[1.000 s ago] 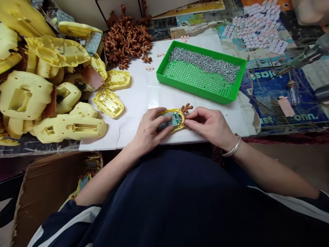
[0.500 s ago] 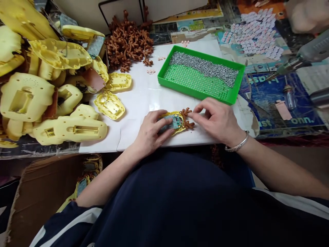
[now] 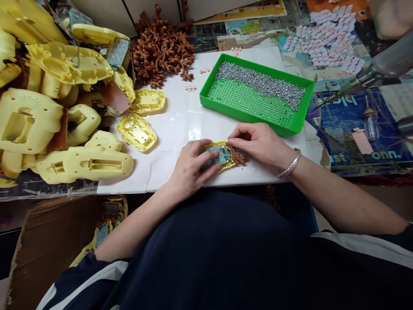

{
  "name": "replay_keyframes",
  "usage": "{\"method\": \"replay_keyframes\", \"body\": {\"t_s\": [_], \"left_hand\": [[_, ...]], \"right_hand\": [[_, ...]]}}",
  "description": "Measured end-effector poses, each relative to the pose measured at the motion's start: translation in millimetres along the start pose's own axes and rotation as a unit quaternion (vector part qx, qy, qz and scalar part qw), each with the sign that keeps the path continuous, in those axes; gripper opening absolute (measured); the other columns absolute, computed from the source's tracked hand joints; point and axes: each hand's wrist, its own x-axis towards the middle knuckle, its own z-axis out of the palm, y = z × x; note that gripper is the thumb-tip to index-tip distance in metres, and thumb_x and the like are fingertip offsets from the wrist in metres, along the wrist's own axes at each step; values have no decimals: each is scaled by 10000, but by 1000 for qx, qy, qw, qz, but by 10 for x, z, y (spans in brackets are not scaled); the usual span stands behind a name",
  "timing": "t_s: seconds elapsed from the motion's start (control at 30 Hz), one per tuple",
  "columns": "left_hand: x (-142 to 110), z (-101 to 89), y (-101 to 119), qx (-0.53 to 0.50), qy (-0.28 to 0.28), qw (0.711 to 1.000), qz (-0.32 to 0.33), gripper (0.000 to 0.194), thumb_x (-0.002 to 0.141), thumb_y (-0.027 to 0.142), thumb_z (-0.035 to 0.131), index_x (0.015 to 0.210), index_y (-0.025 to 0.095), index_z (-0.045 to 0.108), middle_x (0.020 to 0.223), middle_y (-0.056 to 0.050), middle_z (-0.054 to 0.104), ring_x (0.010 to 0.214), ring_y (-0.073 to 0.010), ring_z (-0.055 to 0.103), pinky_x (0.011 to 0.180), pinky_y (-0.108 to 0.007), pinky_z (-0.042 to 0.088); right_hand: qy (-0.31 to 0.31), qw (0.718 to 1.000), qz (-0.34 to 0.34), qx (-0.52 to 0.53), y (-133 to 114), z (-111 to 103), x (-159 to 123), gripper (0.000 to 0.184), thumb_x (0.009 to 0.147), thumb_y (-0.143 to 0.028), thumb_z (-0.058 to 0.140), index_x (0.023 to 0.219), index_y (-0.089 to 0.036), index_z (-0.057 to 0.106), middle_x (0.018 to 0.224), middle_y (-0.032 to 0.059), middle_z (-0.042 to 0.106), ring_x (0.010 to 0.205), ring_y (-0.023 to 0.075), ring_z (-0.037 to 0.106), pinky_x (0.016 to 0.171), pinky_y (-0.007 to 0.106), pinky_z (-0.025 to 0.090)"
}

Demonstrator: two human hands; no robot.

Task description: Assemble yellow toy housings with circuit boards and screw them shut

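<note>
A small yellow plastic shell point(image 3: 232, 163) lies on the white sheet in front of me, a green circuit board point(image 3: 222, 156) set inside it. My left hand point(image 3: 195, 165) is closed over the shell's left part, fingers across the board. At the shell's upper right edge, the thumb and index finger of my right hand point(image 3: 254, 142) are pinched together. Whatever is between those fingertips is too small or hidden to make out. A brown antler piece point(image 3: 239, 159) sticks out from the shell's right end, below my right fingertips.
Beyond my hands stands a green tray point(image 3: 254, 116) of small screws point(image 3: 258, 79). Brown antler pieces point(image 3: 161, 51) are heaped behind, yellow shells point(image 3: 87, 165) at left. An electric screwdriver point(image 3: 371, 73) juts in from the right, near white pieces point(image 3: 335, 38).
My right hand has moved slightly left, its fingertips now at the shell's upper right edge, covering the upper antler. My left hand stays on the shell.
</note>
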Motion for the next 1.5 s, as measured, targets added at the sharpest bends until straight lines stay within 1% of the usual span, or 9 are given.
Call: {"method": "replay_keyframes", "body": {"t_s": [0.13, 0.27, 0.47, 0.57, 0.87, 1.0, 1.33, 1.43, 1.5], "left_hand": [[4, 10, 1, 13, 7, 1000, 4, 243, 974, 382, 577, 1108, 202, 670, 1229, -127, 641, 1076, -241, 613, 918, -418, 529], [7, 11, 1, 33, -5, 999, 5, 233, 966, 380, 588, 1095, 207, 676, 1232, -122, 643, 1074, -236, 618, 917, -413, 536], [5, 23, 1, 34, 10, 999, 13, 232, 976, 385, 574, 1089, 207, 670, 1228, -120, 639, 1077, -234, 613, 909, -402, 536], [5, 28, -3, 25, 17, 999, 22, 242, 984, 385, 562, 1090, 193, 665, 1225, -127, 634, 1066, -231, 609, 896, -388, 532], [-2, 23, 12, 19, 14, 1000, 13, 242, 985, 386, 563, 1112, 204, 658, 1229, -119, 629, 1088, -230, 604, 917, -386, 520], [-4, 31, 0, 31, 15, 999, 21, 248, 989, 393, 553, 1113, 205, 656, 1240, -122, 620, 1090, -227, 609, 914, -384, 528], [5, 29, 10, 34, -40, 999, 10, 431, 933, 515, 612, 1202, 179, 631, 1355, -182, 568, 1173, -290, 574, 974, -452, 498], [-25, -93, 59, 18, -63, 998, -23, 513, 878, 498, 686, 1245, 146, 615, 1341, -195, 586, 1185, -306, 571, 1012, -467, 482], [-105, -358, 92, -20, -68, 995, -70, 507, 867, 447, 693, 1252, 124, 618, 1310, -186, 607, 1184, -287, 583, 1029, -431, 481]], "right_hand": [[9, 999, -20, -28, -21, -8, 24, 124, 789, -248, 643, 694, -169, 640, 700, 17, 665, 647, 121, 546, 623, 270, 392], [-28, 998, 29, 37, -34, 9, 56, 109, 765, -238, 625, 677, -176, 609, 606, -10, 609, 552, 101, 493, 552, 257, 369], [55, 998, -4, 33, -26, 110, 1, 122, 770, -252, 595, 668, -187, 575, 631, -3, 595, 587, 113, 494, 561, 257, 364], [47, 998, 7, 34, -8, 119, -10, 118, 784, -247, 585, 683, -188, 574, 638, -2, 589, 580, 115, 483, 568, 262, 364], [37, 984, -128, -117, 120, 74, -41, 146, 901, -287, 532, 795, -203, 586, 847, 56, 636, 770, 177, 548, 726, 316, 427], [111, 972, -134, -159, 127, 50, -203, 165, 924, -313, 543, 977, -190, 640, 1009, 87, 643, 727, 161, 552, 693, 317, 449], [58, 960, -206, -181, 241, 95, -313, 149, 947, -270, 537, 835, -212, 616, 850, 46, 615, 725, 166, 576, 639, 300, 464], [82, 964, -221, -122, 230, 65, -311, 119, 928, -248, 564, 832, -222, 628, 830, 35, 640, 760, 167, 612, 680, 308, 497], [108, 967, -212, -91, 243, 34, -322, 101, 912, -260, 585, 830, -229, 634, 868, 45, 659, 791, 176, 631, 687, 318, 517]]}}
